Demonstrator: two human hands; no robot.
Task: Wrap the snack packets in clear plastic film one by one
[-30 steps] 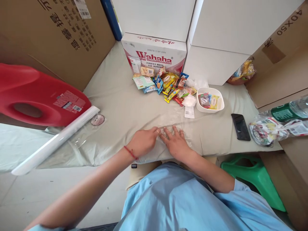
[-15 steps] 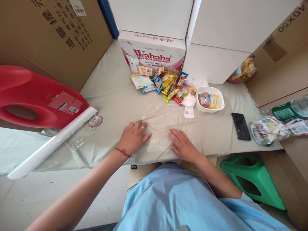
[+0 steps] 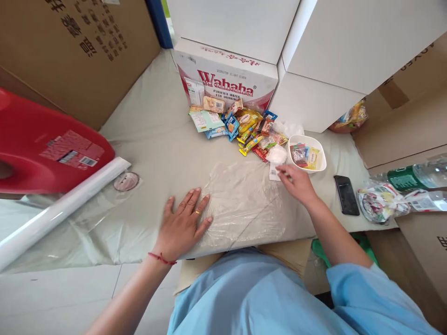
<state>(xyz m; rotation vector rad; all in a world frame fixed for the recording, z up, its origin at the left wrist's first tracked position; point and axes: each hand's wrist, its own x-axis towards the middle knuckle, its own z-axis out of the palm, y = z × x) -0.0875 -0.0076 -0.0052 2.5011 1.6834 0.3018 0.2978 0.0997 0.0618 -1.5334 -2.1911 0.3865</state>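
My left hand [image 3: 181, 225] lies flat with its fingers spread, at the left edge of a thin, wrinkled sheet of clear plastic [image 3: 240, 197] on the covered table. Farther right, my right hand [image 3: 296, 183] is raised above the table with its fingers loosely bent. Its fingertips overlap the edge of a white label with a barcode [image 3: 273, 173] in view; whether they touch it I cannot tell. Just behind is a small white bundle [image 3: 277, 154]. Beside that hand stands a white bowl [image 3: 308, 170] with a few wrapped snacks in it. A heap of wrapped snacks [image 3: 247, 122] lies behind.
A Wahaha carton [image 3: 226, 77] stands behind the snacks. On the left are a red jug [image 3: 63, 144], a white roll [image 3: 70, 207] and a round label [image 3: 126, 181]. A black phone [image 3: 346, 195] and a plastic bottle [image 3: 408, 179] lie on the right.
My right hand has lifted off the plastic sheet and moved right and away from me to the label. My left hand has shifted slightly toward me, its fingers now spread wider. The view has shifted.
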